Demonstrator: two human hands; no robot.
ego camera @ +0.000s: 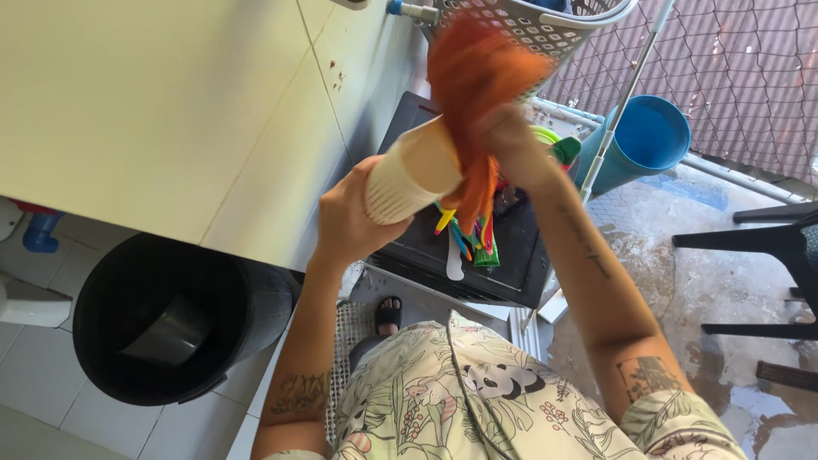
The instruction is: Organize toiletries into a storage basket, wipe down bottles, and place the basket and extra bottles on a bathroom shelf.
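1. At frame centre, the left hand [345,220] was wrapped around a cream ribbed cup [411,175].
2. The right hand [509,140] pinched an orange cloth [473,81] at its mouth.
3. Judged best: steady the cup, twist the cloth inside over the black tray [426,247].

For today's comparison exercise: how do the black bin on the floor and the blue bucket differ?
The black bin looks wider and stands by the white wall on tiled floor; the blue bucket looks narrower and sits on wet concrete by the fence. The black bin holds a dark liner or object; the blue bucket's inside looks bare. Both are round and open-topped.
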